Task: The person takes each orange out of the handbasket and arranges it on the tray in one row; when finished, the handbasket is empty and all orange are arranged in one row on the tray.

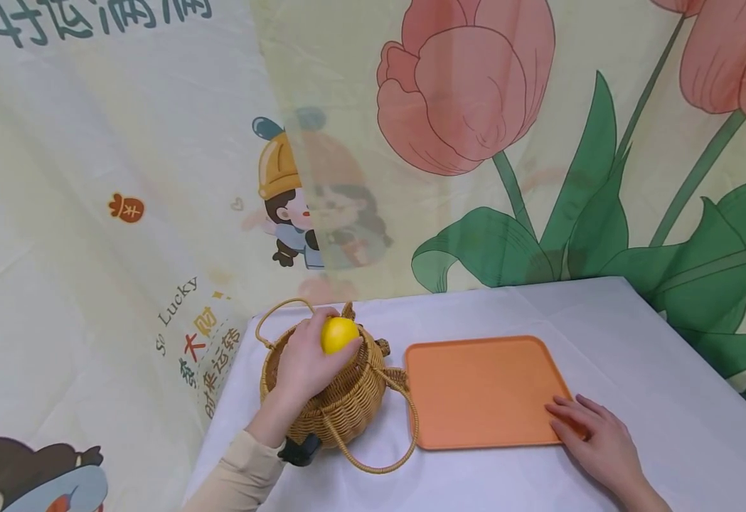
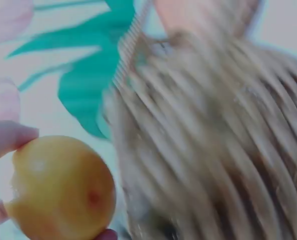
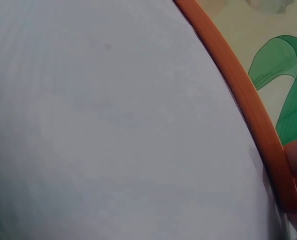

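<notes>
My left hand holds a smooth, round yellow fruit over the mouth of a brown wicker basket. In the left wrist view the fruit shows a small reddish spot, with fingertips against its sides; the blurred basket weave fills the right. What lies inside the basket is mostly hidden by the hand. At the right edge of an orange tray, my right hand rests with its fingers loosely bent over the rim. The right wrist view shows the tray rim with part of that hand beside it.
One basket handle hangs forward near the tray's left side, and another handle stands up at the back left. A white cloth covers the table. Printed curtains hang behind and to the left.
</notes>
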`<action>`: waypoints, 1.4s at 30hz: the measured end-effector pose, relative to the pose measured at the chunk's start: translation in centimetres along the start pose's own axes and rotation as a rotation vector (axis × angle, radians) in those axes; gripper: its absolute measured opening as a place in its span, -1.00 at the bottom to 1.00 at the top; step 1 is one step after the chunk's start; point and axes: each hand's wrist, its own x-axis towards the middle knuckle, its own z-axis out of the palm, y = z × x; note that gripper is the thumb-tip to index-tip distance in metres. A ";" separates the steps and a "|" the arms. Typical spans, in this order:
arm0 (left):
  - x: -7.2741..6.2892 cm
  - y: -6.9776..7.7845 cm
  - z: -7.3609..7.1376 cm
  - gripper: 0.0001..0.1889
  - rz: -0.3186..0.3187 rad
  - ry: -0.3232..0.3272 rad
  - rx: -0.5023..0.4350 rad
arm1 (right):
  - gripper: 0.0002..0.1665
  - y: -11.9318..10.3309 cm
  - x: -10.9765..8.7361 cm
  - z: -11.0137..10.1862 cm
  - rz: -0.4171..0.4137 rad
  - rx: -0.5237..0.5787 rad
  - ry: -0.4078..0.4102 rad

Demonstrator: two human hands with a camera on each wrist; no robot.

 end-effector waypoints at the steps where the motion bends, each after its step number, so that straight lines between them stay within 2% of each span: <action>1: 0.0 0.8 0.1 -0.40 0.005 0.012 -0.041 | -0.64 0.0 0.0 -0.1 0.000 -0.004 0.001; 4: 0.0 3.2 0.8 -0.40 0.046 0.020 -0.153 | -0.64 0.1 -0.1 -0.3 0.004 -0.011 0.003; 9: 0.0 7.0 2.5 -0.43 0.111 -0.049 -0.275 | -0.63 -0.1 0.0 -0.3 0.010 0.001 0.004; 12: 0.2 8.6 3.8 -0.45 0.129 -0.100 -0.331 | -0.63 -0.3 0.0 -0.2 0.013 0.002 0.005; 16: 0.5 10.0 6.1 -0.46 0.122 -0.142 -0.368 | -0.62 -0.4 0.0 0.0 0.018 0.006 -0.004; 21: 0.8 10.9 9.5 -0.45 0.066 -0.191 -0.367 | -0.62 -0.4 0.0 0.1 0.014 0.001 0.003; 25: 0.8 11.2 12.2 -0.44 0.013 -0.199 -0.367 | -0.64 -0.3 0.1 0.1 0.009 -0.006 0.015; 32: 0.6 11.4 17.1 -0.39 -0.133 -0.219 -0.428 | -0.63 -0.4 0.3 -0.3 0.002 -0.013 0.001; 35: 0.8 11.7 18.6 -0.37 -0.176 -0.237 -0.454 | -0.63 -0.5 0.4 -0.3 0.013 -0.015 -0.004; 42: 1.7 12.3 21.0 -0.36 -0.258 -0.278 -0.415 | -0.62 -0.7 0.3 -0.3 0.036 -0.018 -0.010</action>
